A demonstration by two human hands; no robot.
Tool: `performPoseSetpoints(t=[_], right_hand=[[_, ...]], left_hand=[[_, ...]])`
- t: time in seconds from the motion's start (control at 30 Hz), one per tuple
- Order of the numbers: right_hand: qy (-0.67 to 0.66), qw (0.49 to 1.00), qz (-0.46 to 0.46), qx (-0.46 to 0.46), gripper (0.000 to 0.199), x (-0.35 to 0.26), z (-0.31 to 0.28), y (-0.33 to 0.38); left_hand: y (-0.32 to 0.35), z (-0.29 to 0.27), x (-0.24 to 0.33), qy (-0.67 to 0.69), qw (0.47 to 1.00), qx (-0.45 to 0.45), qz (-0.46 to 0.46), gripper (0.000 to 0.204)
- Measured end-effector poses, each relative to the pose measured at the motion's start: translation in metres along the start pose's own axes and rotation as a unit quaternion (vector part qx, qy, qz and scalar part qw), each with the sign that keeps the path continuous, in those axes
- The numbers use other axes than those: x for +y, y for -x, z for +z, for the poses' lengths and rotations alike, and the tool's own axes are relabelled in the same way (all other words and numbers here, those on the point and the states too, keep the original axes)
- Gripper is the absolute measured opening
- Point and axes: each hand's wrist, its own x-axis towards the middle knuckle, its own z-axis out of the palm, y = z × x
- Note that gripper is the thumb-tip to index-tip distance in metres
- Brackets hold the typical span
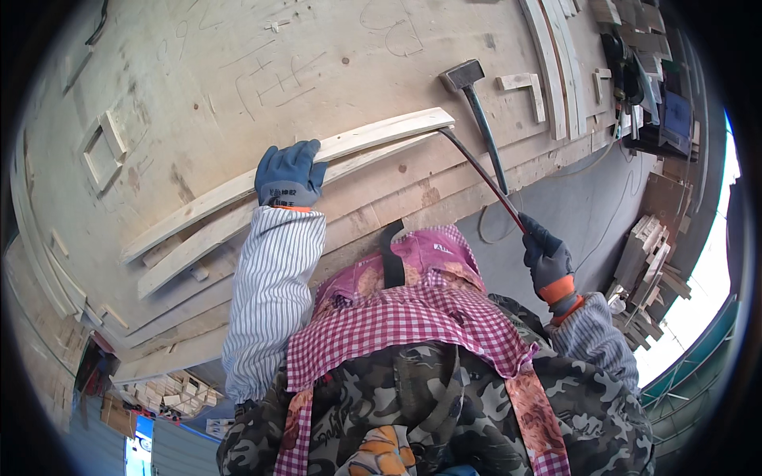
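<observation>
My left hand (290, 173), in a blue-grey work glove, is closed over a long pale wooden strip (381, 132), fingers over its far edge. A second strip (194, 247) runs beneath and nearer to me; the two splay apart at the left and meet at the right end. Short wood pieces show between them at the left. My right hand (548, 260), gloved with an orange cuff, is wrapped round a pry bar (482, 173), dark and partly red. The bar's dark tip touches the strips' right end, at the gap between them.
A hammer (480, 119) lies just right of the strips, its handle toward me. Beyond it are an L-shaped wood piece (536, 97) and long boards (556, 71). A small wooden frame (103, 151) lies on the plywood table (317, 71) at the left. Scrap wood (647, 278) is stacked at the right.
</observation>
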Motion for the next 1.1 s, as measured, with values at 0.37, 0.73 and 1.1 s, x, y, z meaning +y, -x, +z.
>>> performPoseSetpoints(t=[0.37,0.73,1.1], right_hand=[[-0.242,0.965,0.084,-0.055,0.026,0.116,0.094,-0.050],[-0.294,0.954,0.007,-0.064,0.025,0.167,0.127,-0.084],[-0.229,0.970,0.011,-0.076,0.026,0.111,0.099,-0.059]], left_hand=[[0.016,0.018,0.010,-0.127,0.989,0.052,-0.052,0.065],[0.078,0.029,0.049,-0.077,0.995,0.024,-0.063,0.054],[0.043,0.025,0.037,-0.021,0.948,-0.149,-0.281,0.085]])
